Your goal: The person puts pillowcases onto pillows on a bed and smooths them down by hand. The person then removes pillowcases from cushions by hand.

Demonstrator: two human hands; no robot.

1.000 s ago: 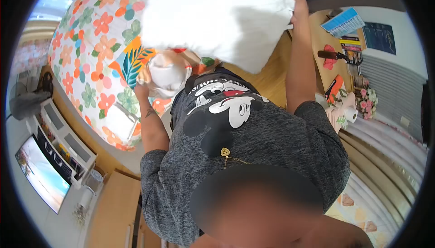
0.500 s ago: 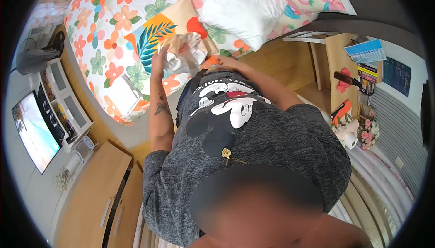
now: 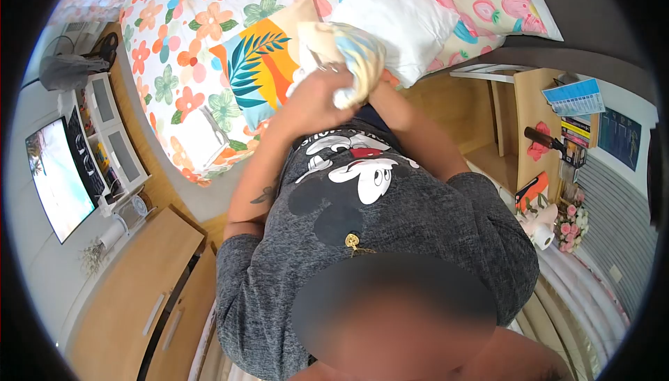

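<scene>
My left hand (image 3: 322,104) is closed on a bundled cloth (image 3: 364,57) in cream, white, pale blue and yellow, held in front of my waist. My right hand (image 3: 387,99) is at the cloth's right side, gripping its lower part, with its fingers partly hidden. Left of the cloth lies a cushion (image 3: 245,67) with an orange, cream and teal leaf pattern. A white pillow (image 3: 418,22) rests just beyond the cloth, on the flowered bed (image 3: 164,81).
A pink-flowered pillow (image 3: 488,5) lies at the bed's far right. White folded fabric (image 3: 195,137) is near the bed's left edge. To the right stands a wooden desk (image 3: 529,113) with books and flowers. A screen (image 3: 61,179) and wooden cabinet (image 3: 132,290) are at left.
The white pillow, earlier held up by my right hand, now lies on the bed. Both hands have come together at the cloth, which is lifted off the leaf cushion.
</scene>
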